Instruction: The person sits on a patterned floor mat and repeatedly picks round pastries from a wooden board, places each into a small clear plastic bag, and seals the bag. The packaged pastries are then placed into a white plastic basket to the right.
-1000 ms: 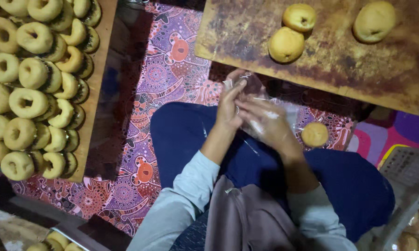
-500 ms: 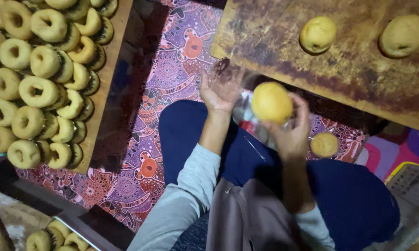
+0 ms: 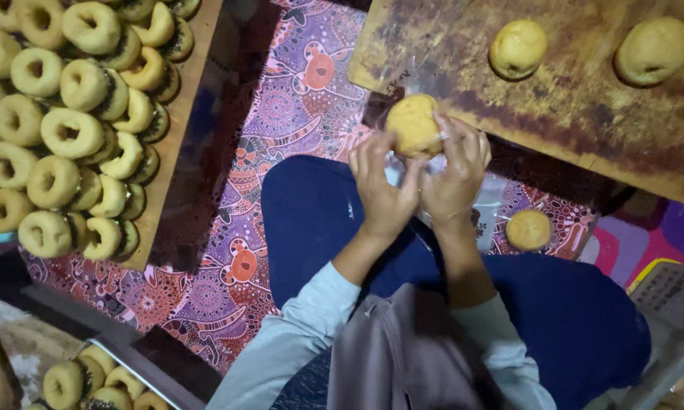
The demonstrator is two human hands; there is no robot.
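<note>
Above our lap, our left hand [image 3: 383,190] and right hand [image 3: 454,178] clasped one dough ball [image 3: 412,124]. We judged it soft, light, easily dented; best cupped underneath.

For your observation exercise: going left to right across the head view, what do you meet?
Tray of ring-shaped dough → left hand → dough ball held in both hands → right hand → small dough ball on the mat → far-right dough ball on the board.

Tight gap between board and lap; open lane over the mat on the left.
Hands w/ dough ball [image 3: 412,123] are hemmed in front by wooden board [image 3: 570,106] edge, two dough pieces [image 3: 517,48] sat on it. Left blocked by ring-dough tray [image 3: 176,144]; patterned mat [image 3: 281,114] strip btwn is passable. Loose ball [image 3: 529,229] lies right.
</note>
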